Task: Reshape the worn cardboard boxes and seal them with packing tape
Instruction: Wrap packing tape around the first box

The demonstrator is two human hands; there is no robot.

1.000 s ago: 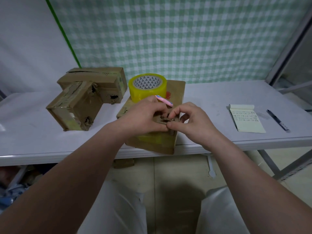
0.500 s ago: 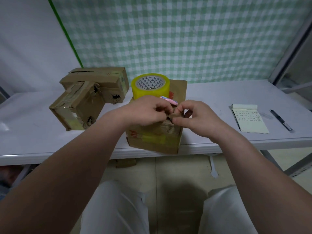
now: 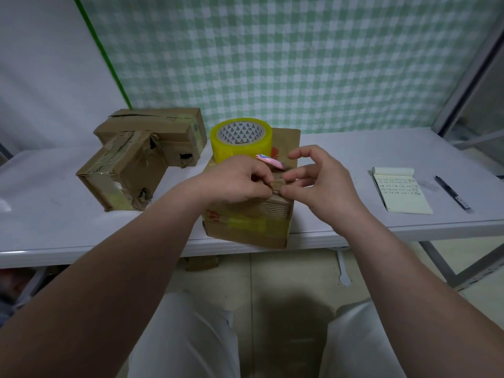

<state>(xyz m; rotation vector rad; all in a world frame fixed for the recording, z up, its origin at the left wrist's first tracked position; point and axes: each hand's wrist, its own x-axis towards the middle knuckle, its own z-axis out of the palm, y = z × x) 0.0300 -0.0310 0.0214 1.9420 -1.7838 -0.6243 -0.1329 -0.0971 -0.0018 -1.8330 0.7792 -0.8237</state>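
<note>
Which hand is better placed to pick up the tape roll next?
Probably the left hand: the roll stands on the box just behind it. The right hand is farther off to the side. Both pinch a scrap.

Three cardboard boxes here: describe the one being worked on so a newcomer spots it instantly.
On the white table, find the front edge. The box there is pinched by the left hand and right hand. Unlike the tilted box and flat box to its left, it carries a yellow tape roll.
</note>
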